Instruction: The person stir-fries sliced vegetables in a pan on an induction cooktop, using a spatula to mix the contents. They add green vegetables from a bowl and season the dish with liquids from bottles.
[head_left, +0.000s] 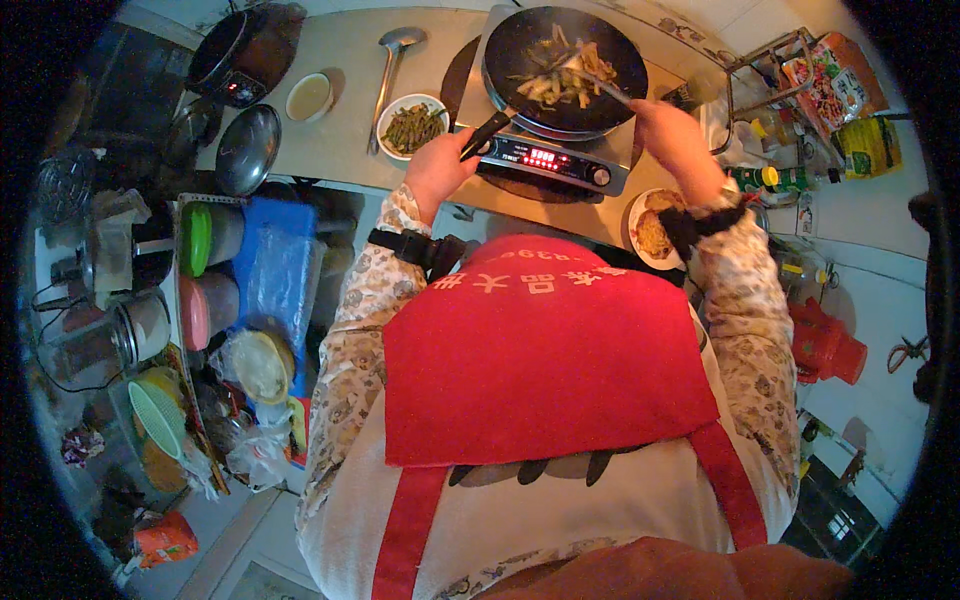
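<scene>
My left hand (441, 171) grips the black handle (486, 135) of a dark wok (517, 45). The wok sits on an induction cooker (555, 161) whose red display is lit. My right hand (673, 135) holds a metal spatula (606, 88), its far end among the food. Pale and browned strips of food (559, 79) lie in the middle of the wok. A white bowl of green beans (412, 127) stands just left of my left hand. Below my right wrist, a plate (667, 262) of browned flat cakes (654, 236) is partly covered by my sleeve.
Left on the counter are a metal ladle (388, 67), a small bowl of pale liquid (309, 97), a metal lid (249, 148) and a dark electric cooker (244, 56). A metal rack (769, 71) and several bottles (765, 177) border the right side. Shelves with plastic containers (197, 240) stand left.
</scene>
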